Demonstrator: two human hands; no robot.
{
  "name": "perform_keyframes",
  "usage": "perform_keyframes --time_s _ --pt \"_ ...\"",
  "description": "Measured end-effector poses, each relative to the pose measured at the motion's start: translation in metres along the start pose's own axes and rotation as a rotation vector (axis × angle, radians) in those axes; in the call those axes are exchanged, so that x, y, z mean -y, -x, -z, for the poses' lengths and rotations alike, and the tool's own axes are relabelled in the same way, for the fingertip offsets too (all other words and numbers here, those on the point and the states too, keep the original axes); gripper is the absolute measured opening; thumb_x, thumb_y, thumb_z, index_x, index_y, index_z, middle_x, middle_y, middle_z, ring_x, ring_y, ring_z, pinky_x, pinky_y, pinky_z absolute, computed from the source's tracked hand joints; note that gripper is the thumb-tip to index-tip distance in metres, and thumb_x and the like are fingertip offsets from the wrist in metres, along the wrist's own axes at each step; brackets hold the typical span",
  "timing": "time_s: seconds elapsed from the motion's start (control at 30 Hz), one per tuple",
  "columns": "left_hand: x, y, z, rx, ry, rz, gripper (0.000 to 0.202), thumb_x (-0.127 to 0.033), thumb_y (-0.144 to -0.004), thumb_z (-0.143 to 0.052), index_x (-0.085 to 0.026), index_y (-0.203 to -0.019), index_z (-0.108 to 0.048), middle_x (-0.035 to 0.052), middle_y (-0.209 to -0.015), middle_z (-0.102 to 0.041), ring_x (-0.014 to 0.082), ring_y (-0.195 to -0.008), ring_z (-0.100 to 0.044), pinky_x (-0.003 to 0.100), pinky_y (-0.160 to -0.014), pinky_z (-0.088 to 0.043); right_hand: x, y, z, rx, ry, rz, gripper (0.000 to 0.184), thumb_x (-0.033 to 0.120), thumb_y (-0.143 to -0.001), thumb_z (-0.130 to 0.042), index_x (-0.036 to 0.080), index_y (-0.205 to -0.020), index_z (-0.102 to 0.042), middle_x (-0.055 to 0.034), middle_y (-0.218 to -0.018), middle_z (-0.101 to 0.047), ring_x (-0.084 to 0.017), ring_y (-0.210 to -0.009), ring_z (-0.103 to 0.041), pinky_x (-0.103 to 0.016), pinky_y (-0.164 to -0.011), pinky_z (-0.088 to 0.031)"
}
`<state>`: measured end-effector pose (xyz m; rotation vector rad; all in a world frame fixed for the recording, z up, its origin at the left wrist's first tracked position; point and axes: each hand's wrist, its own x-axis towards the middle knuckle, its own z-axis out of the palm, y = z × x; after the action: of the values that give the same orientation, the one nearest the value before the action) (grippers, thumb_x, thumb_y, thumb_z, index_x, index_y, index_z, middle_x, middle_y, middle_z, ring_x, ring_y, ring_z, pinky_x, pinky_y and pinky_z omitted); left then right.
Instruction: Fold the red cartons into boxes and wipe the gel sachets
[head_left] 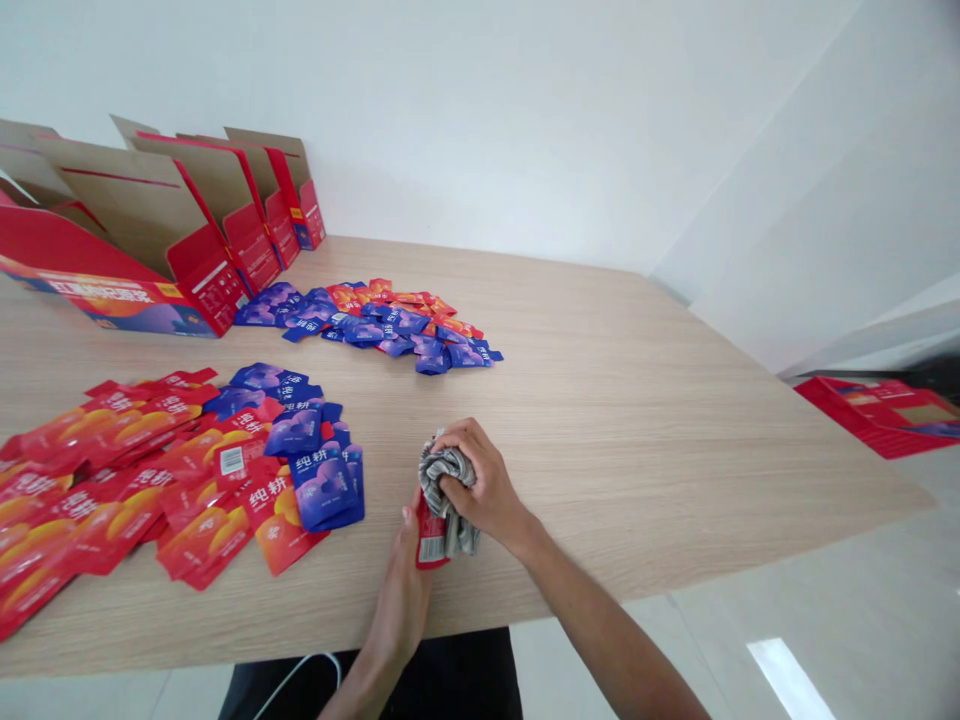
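Observation:
Near the front edge of the table, my left hand (405, 580) grips a red pouch (432, 548) with a barcode on its back. My right hand (480, 480) is closed around a crumpled grey cloth (447, 470), which lies against the pouch and covers much of it. To the left spreads a pile of red-orange pouches (127, 500). Blue-purple pouches (324, 485) lie at its right end. Farther back is a second, looser heap of small blue and orange pouches (397, 325).
Open red cardboard boxes (210, 290) stand in a row at the back left, flaps raised, near the white wall (480, 130). Beyond the right edge of the wooden table (637, 420), a red box (885, 405) sits lower down. A white cable (304, 665) crosses my lap.

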<state>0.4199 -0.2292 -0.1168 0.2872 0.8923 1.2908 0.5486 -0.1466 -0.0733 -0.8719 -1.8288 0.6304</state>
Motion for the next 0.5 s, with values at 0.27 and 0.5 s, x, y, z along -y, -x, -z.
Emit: perform_keyframes --time_s 0.27,0.5 --pt "-0.023 -0.019 0.005 0.017 0.016 0.09 0.036 -0.044 -0.087 -0.084 -0.022 -0.114 -0.081 0.0065 -0.118 -0.083 0.0282 -0.129 -0.071 0.04 -0.116 -0.053 0.001 0.006 -0.003 0.234 -0.062 0.205 0.041 0.061 -0.107 -0.055 0.023 -0.111 -0.07 -0.01 -0.109 -0.063 -0.025 -0.102 -0.064 -0.041 -0.097 -0.058" --pt "-0.037 -0.006 0.007 0.17 -0.039 0.141 0.06 -0.039 -0.084 -0.09 -0.02 -0.138 -0.074 0.0109 -0.129 -0.081 0.0278 -0.119 -0.075 0.038 -0.108 -0.057 0.001 0.003 0.011 -0.117 0.022 0.173 0.021 0.042 -0.102 -0.061 0.024 -0.108 -0.068 -0.008 -0.101 -0.062 -0.026 -0.096 -0.063 -0.041 -0.088 -0.057"
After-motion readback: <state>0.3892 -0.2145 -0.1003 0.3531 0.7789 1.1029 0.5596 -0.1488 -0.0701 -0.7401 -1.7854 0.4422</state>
